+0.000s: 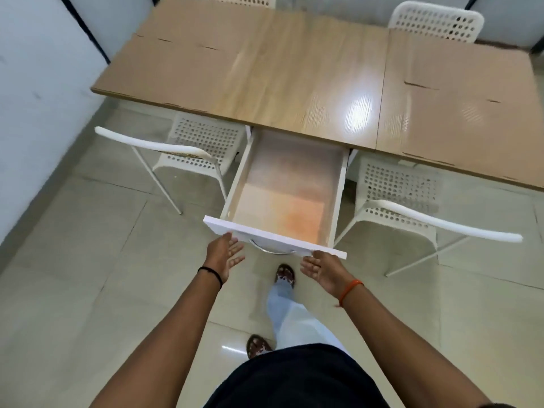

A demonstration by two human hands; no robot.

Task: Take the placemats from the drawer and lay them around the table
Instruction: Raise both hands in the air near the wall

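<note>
Before open drawer (273, 237): both hands' grips empty, left hand (225, 256), right hand (319, 267).

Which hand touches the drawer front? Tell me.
Left hand: touching; head view shows fingertips on the drawer front. Right hand: cannot tell.

Wooden table (294, 69), glossy top; white drawer (273, 235) open beneath near edge.

Drawer (282, 195) pulled out from under table (294, 83) near edge, between two chairs (200, 142) (397, 195); both hands (226, 254) (321, 267) at its front.
</note>
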